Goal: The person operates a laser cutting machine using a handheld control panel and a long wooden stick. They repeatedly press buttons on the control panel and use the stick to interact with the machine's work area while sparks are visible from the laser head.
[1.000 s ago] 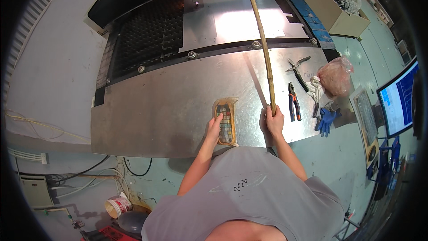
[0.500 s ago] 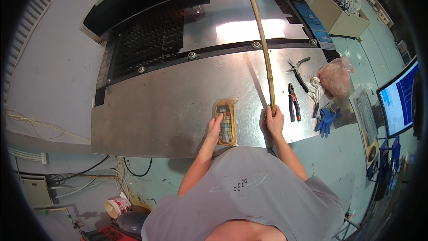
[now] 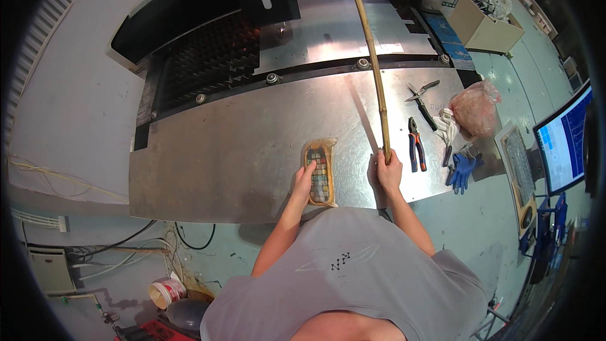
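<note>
My left hand [image 3: 303, 182] grips the left side of a handheld keypad remote [image 3: 320, 180], its thumb over the buttons. The remote sits in a yellowish clear plastic wrap, at the near edge of a metal table [image 3: 221, 158]. My right hand [image 3: 389, 170] is closed around the near end of a long bamboo stick [image 3: 377, 76]. The stick reaches away from me, its far end over a metal sheet [image 3: 303, 38] on the machine bed. Right of this hand lie orange-and-black pliers [image 3: 415, 145] and, farther off, another pair of black-handled pliers [image 3: 424, 104].
A black machine gantry [image 3: 202, 6] spans the slatted bed [image 3: 208, 57]. Along the bed's near edge are round rollers [image 3: 272, 79]. At the table's right lie a blue glove [image 3: 464, 170], a white glove [image 3: 447, 127] and a pinkish plastic bag [image 3: 475, 110], beside a keyboard [image 3: 517, 161] and monitor [image 3: 565, 142].
The black gantry has shifted slightly nearer to me over the bed, and the bright reflection on the metal sheet has shrunk. Both hands, the remote and the stick stay in place.
</note>
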`<state>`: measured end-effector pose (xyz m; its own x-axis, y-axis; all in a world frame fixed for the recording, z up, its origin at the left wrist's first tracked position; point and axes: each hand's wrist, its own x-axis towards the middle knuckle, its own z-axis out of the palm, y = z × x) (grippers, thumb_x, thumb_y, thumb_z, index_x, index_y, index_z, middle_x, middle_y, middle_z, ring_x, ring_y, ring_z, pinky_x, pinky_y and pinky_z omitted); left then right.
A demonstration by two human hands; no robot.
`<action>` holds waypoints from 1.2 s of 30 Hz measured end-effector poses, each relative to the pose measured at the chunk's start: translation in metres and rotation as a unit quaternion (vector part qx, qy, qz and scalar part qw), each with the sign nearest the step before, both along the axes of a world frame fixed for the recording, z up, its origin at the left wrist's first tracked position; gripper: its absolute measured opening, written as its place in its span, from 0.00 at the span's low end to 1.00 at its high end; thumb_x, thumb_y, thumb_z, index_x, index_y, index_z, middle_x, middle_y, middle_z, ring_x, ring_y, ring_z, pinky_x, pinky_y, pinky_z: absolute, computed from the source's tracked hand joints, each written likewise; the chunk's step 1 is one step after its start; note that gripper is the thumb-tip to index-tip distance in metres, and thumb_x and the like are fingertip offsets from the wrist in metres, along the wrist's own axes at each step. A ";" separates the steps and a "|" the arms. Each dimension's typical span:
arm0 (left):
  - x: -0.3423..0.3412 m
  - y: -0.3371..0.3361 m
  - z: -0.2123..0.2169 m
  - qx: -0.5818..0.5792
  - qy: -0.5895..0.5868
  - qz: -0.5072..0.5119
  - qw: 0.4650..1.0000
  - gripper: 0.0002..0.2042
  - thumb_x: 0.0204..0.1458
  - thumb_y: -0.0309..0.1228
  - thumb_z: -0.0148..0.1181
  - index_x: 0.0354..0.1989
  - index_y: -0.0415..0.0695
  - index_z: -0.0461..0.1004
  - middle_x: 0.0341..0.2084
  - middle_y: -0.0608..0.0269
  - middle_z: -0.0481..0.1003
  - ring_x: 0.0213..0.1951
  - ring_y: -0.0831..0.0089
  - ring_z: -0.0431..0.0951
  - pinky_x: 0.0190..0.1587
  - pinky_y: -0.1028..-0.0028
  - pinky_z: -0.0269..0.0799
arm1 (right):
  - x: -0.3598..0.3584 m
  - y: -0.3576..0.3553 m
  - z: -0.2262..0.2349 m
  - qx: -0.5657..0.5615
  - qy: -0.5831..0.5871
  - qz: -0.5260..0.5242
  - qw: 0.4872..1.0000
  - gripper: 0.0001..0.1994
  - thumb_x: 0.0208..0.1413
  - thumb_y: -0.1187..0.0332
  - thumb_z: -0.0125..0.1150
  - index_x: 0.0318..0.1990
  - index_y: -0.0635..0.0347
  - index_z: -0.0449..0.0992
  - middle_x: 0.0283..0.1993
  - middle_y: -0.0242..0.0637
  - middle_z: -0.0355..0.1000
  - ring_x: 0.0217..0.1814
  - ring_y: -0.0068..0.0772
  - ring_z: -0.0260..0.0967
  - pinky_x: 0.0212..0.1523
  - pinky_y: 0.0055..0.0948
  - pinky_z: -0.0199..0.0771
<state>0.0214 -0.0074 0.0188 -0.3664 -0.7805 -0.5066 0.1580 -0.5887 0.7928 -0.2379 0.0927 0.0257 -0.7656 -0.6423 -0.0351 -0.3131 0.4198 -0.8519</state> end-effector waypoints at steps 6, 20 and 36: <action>0.000 -0.001 -0.002 0.001 0.006 0.001 1.000 0.18 0.70 0.44 0.60 0.55 0.40 0.79 0.43 0.68 0.81 0.43 0.79 0.79 0.49 0.74 0.75 | 0.000 0.000 0.001 -0.003 -0.002 0.002 1.000 0.17 0.68 0.56 0.62 0.46 0.64 0.80 0.25 0.47 0.77 0.27 0.49 0.79 0.33 0.46 0.75; 0.001 -0.001 0.000 -0.002 0.006 0.004 1.000 0.18 0.69 0.43 0.60 0.55 0.40 0.79 0.44 0.68 0.81 0.44 0.79 0.79 0.49 0.74 0.74 | 0.000 0.000 0.002 -0.005 -0.003 -0.004 1.000 0.18 0.68 0.55 0.62 0.46 0.64 0.80 0.25 0.47 0.76 0.27 0.45 0.77 0.33 0.44 0.74; 0.001 -0.002 -0.004 0.001 0.002 -0.005 1.000 0.19 0.69 0.44 0.60 0.57 0.41 0.78 0.46 0.68 0.81 0.46 0.78 0.79 0.51 0.74 0.73 | -0.001 0.000 -0.004 -0.010 -0.015 -0.010 1.000 0.17 0.68 0.55 0.62 0.46 0.64 0.80 0.24 0.46 0.75 0.25 0.44 0.76 0.32 0.43 0.74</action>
